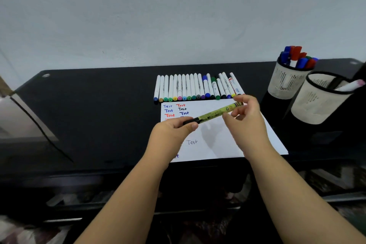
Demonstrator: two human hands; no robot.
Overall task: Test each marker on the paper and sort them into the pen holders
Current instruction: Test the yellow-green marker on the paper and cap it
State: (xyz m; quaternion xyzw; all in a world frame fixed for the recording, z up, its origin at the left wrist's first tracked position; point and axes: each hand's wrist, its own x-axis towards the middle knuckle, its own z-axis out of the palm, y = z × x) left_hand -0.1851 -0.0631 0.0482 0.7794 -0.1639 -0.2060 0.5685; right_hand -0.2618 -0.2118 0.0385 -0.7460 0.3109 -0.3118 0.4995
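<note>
Yellow marker [215, 113] pinched between left hand [174, 130] and right hand [244, 111]; far pen holder [287, 83] part-filled, a long row [198, 88] untested.

Yellow marker [215, 113], white paper [227, 140], black table [99, 105].

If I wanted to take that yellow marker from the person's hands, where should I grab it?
Probably the bare middle of the yellow marker, coming from above. It lies nearly level over the paper; the left hand pinches its black end, the right hand the other, so only the middle barrel is free.
</note>
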